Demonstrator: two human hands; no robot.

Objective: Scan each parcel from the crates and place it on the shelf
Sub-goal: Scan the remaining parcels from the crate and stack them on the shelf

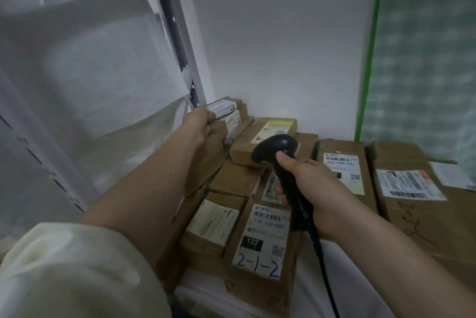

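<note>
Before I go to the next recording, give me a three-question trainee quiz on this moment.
1. True or false: the right hand grips the black scanner.
2. What does the left hand hold? A) a small parcel at the stack's far left B) the scanner cable C) nothing
3. Fill in: the handwriting on the front parcel reads ____.

Key: 1 true; 2 A, the small parcel; 3 2-1-2.

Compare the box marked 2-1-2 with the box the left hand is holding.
The box marked 2-1-2 lies at the front of the shelf, untouched; the small box sits on top of the pile at the back, gripped by the left hand. The front one has blue handwriting; none shows on the back one. Both are brown cardboard with white labels.
</note>
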